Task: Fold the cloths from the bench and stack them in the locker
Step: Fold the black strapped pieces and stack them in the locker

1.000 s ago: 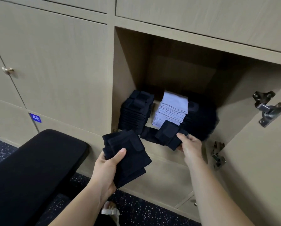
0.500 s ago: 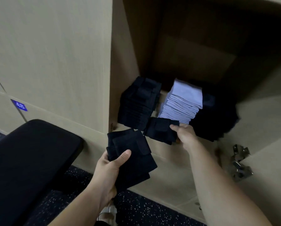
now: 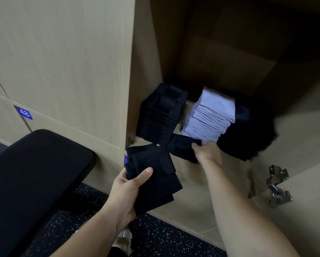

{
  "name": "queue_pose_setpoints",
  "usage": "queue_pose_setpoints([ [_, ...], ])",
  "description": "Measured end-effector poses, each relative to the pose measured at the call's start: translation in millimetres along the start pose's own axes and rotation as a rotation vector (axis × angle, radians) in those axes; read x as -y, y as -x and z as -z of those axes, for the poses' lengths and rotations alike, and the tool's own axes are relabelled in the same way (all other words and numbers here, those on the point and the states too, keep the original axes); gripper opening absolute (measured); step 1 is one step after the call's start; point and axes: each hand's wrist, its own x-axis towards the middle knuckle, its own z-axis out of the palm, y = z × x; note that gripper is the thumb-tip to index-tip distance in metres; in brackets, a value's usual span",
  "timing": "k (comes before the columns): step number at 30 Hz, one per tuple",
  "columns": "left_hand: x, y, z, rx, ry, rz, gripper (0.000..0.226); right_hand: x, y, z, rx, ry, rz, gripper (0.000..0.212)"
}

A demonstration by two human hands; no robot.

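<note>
Right grip (image 3: 205,153), round black cloth (image 3: 181,149), leftward toward black stack (image 3: 161,115); left grip (image 3: 129,184) round cloths (image 3: 155,186).

Cloth stacks (image 3: 210,117) crowd the locker (image 3: 220,58) floor, leaving open room only above them

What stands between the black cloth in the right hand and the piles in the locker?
Nothing visible. The locker is open, and the right hand holds the black cloth at its front edge, just before the black pile and the pale pile.
</note>
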Motion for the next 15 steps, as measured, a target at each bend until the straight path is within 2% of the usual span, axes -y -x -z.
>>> queue_pose_setpoints([
  [7, -5, 10, 1, -0.004, -0.016, -0.016, 0.033, -4, 18, 9, 0.014, -0.028, 0.036, 0.022],
  [10, -11, 22, -4, 0.005, -0.036, -0.040, 0.028, 6, 44, 25, 0.017, -0.155, 0.117, 0.020],
  [13, -15, 39, -10, 0.001, -0.063, -0.070, 0.026, 26, 95, 49, 0.175, -0.428, 0.191, 0.017],
  [15, -18, 51, -13, 0.000, -0.068, -0.089, 0.027, 33, 131, 65, 0.295, -0.499, 0.268, 0.016],
])
